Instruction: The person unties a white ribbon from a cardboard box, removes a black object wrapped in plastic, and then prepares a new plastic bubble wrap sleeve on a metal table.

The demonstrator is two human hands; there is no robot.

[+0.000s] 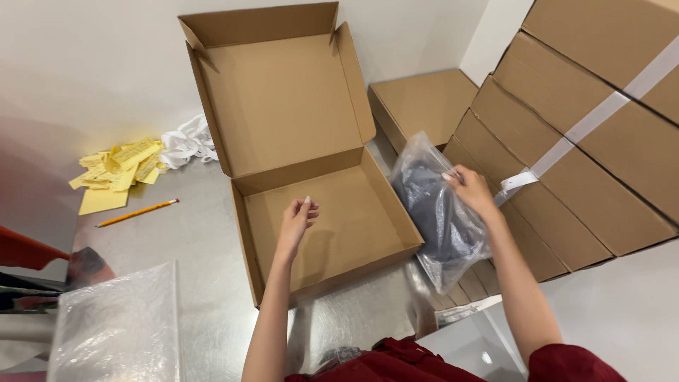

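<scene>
Cardboard box (322, 212) is sitting open on the metal table (198, 240), lid raised. The left hand (297, 219) is hovering inside it, fingers loosely curled and holding nothing. The right hand (470, 189) is pinching the clear plastic bag (442, 212) of dark fabric just beside the box's right wall.

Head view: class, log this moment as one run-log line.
left hand: over open cardboard box, empty | right hand: holds clear bag of dark fabric beside box | pencil on table

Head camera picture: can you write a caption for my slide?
Right hand holds bagged garment beside open cardboard box.
</scene>
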